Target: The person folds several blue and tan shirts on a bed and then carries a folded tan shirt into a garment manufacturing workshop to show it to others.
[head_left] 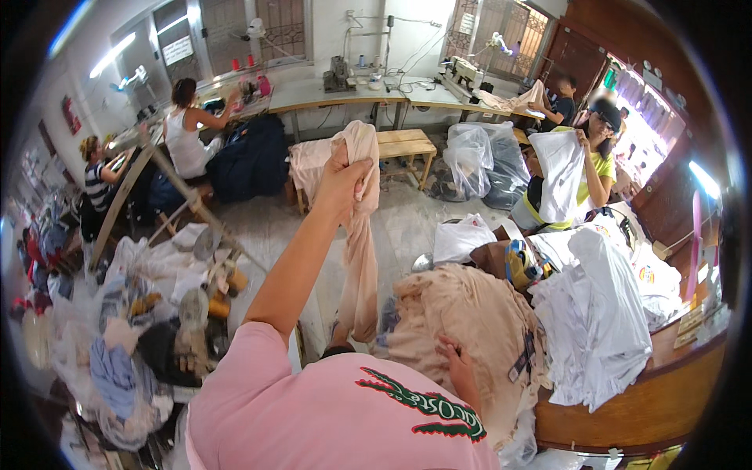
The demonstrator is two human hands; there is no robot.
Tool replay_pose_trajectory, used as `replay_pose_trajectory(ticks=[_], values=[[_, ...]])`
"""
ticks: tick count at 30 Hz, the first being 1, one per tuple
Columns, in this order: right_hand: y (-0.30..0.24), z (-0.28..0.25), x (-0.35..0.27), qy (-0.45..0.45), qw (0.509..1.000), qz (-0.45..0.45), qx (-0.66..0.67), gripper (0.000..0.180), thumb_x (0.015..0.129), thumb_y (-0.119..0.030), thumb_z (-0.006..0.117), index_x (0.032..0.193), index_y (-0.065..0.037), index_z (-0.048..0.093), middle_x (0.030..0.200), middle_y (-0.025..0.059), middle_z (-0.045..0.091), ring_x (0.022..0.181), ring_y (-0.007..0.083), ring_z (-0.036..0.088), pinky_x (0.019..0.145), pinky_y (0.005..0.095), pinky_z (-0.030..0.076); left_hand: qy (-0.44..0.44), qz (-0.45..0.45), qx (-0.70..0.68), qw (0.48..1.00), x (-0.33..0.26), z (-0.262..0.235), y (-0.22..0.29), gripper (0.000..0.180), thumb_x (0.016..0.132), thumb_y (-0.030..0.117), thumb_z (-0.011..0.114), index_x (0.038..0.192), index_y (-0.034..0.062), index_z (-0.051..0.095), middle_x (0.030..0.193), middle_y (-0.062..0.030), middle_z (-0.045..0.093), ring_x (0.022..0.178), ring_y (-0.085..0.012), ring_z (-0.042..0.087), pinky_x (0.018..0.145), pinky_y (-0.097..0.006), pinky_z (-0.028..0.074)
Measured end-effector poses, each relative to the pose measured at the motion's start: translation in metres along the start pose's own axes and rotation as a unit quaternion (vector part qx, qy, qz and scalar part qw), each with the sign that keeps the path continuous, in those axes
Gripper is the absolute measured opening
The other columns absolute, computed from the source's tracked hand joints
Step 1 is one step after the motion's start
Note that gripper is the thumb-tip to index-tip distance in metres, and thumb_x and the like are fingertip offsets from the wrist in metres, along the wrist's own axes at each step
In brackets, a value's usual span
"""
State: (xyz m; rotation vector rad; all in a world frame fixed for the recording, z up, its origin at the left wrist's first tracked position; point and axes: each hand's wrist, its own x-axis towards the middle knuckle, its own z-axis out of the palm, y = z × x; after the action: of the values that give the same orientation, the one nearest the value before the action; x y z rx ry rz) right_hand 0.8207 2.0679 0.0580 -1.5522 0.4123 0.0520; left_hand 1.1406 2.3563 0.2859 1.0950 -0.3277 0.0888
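Observation:
Raised ahead of me at the middle, my left hand [352,180] is closed around a bunched pale beige garment [361,258]. Part of the cloth rises above the fist, and a long strip hangs almost to the floor. Lower and to the right, my right hand [460,366] is held against a large heap of beige garments [458,305]. Its fingers are bent, with a small dark thing at their tips that is too small to name. A dark label-like strip [522,356] lies on the heap's right side.
White garments [593,313] drape over a wooden table [627,399] at right, where a person [599,160] holds up white cloth. Bags of mixed cloth [117,360] crowd the left. Beyond stand a wooden bench [403,143], plastic-wrapped bundles [478,160] and sewing tables with people seated.

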Motion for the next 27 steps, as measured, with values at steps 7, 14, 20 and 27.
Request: replay_pose_trajectory(ticks=[7,14,20,27], values=[[-0.059,0.033,0.129,0.031,0.992,0.022,0.123,0.039,0.109,-0.028,0.046,0.139,-0.004,0.052,0.125,0.0153,0.068,0.099,0.0256,0.072,0.075,0.0366,0.058,0.000,-0.062,-0.030,0.998,0.179,-0.051,-0.091,0.038,0.086,-0.004,0.069,0.121,0.0090,0.064,0.070,0.0084,0.054,0.048,-0.0012,0.038,0.045,-0.019,0.030],[-0.080,0.010,0.222,-0.022,0.930,0.326,0.168,0.041,0.104,-0.024,0.055,0.138,-0.002,0.053,0.128,0.0132,0.068,0.101,0.0251,0.072,0.082,0.0401,0.060,-0.048,-0.115,-0.054,0.991,0.329,-0.096,-0.146,0.051,0.088,-0.003,0.065,0.136,0.0076,0.052,0.073,0.0073,0.053,0.047,-0.0005,0.037,0.043,-0.019,0.029],[-0.091,0.024,0.242,-0.114,0.890,0.441,-0.001,0.038,0.102,-0.026,0.058,0.133,-0.006,0.065,0.129,0.0062,0.068,0.105,0.0148,0.068,0.090,0.0340,0.056,-0.095,-0.128,-0.078,0.984,0.431,-0.104,-0.162,0.044,0.089,-0.004,0.063,0.130,0.0081,0.055,0.072,0.0072,0.050,0.046,0.0000,0.035,0.043,-0.017,0.029],[-0.008,0.073,0.325,-0.027,0.923,0.382,0.035,0.033,0.105,-0.027,0.050,0.130,-0.011,0.065,0.121,0.0045,0.070,0.099,0.0190,0.066,0.084,0.0361,0.054,-0.113,-0.177,-0.111,0.971,0.535,-0.046,-0.210,0.033,0.091,0.003,0.068,0.123,0.0065,0.060,0.076,0.0060,0.056,0.049,-0.0001,0.037,0.045,-0.018,0.031]])
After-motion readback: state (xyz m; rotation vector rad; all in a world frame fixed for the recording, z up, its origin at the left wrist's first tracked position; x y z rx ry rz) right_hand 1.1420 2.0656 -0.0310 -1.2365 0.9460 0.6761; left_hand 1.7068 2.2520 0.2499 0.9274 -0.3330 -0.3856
